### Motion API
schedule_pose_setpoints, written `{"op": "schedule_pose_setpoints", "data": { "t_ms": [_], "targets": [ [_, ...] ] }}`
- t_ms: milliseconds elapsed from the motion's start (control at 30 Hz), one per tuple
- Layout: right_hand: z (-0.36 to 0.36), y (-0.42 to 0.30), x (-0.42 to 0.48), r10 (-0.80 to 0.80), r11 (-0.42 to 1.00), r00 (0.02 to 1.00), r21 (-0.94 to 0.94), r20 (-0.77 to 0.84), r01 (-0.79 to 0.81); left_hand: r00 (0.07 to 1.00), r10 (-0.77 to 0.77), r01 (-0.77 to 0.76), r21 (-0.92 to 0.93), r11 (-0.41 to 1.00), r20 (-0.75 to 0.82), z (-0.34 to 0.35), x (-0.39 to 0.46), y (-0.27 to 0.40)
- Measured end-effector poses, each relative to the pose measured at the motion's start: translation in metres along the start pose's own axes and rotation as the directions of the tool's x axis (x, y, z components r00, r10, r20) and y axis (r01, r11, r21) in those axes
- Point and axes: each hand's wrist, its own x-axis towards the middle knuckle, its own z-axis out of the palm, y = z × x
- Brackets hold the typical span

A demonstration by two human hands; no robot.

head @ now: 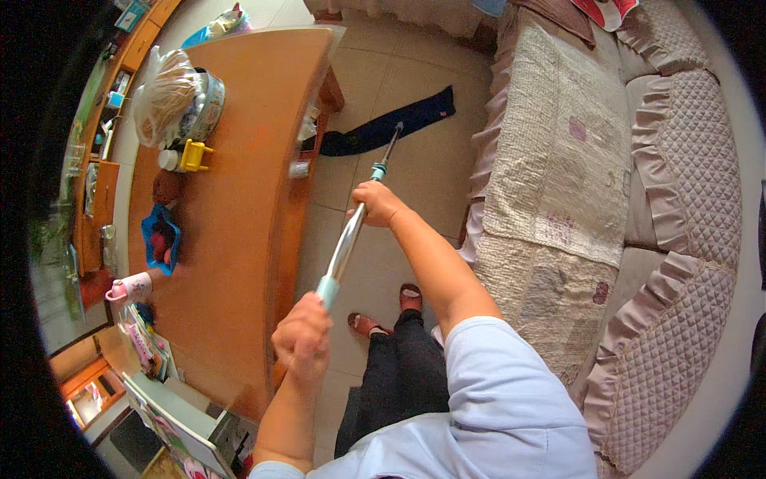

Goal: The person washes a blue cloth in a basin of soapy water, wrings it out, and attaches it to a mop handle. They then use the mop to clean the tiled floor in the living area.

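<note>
A metal mop pole [347, 242] with pale green grips slants away from me over the tiled floor. My left hand [304, 332] is closed around its near end, at the green grip. Farther along, my right hand [377, 203] grips the shaft just below a green collar. At the far end of the pole a long, flat dark-blue mop head [389, 126] lies on the tiles, its left end close to the wooden table.
A wooden coffee table [239, 239] on the left holds a plastic bag [164, 99], a round tin, a yellow toy chair [194, 155], a blue dish [160, 239] and a pink bottle [130, 288]. A quilt-covered sofa [556, 149] runs along the right.
</note>
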Motion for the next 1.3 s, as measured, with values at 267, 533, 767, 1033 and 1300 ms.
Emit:
{"op": "schedule_pose_setpoints", "data": {
  "t_ms": [267, 533, 767, 1033, 1300],
  "targets": [
    [0.014, -0.022, -0.071, 0.155, 0.984, 0.945, 0.128, -0.288, -0.123, 0.976, -0.083, 0.094, -0.045, 0.995, 0.203, 0.024, -0.010, 0.034],
    [0.086, -0.141, -0.129, 0.142, 0.983, 0.953, 0.153, -0.267, -0.104, 0.948, -0.215, 0.215, 0.026, 0.976, 0.236, -0.050, -0.080, 0.124],
    [0.188, -0.280, -0.174, 0.315, 0.944, 0.842, 0.238, -0.438, -0.229, 0.904, -0.287, 0.291, 0.033, 0.956, 0.317, -0.137, -0.130, 0.202],
    [0.232, -0.394, -0.213, 0.358, 0.904, 0.862, 0.366, -0.360, -0.222, 0.759, -0.181, 0.348, -0.154, 0.925, 0.626, -0.196, -0.152, 0.254],
    [0.202, -0.337, -0.197, 0.188, 0.981, 0.801, 0.153, -0.568, -0.122, 0.530, 0.146, 0.076, -0.218, 0.973, 0.835, -0.205, -0.183, 0.228]
  ]
}}
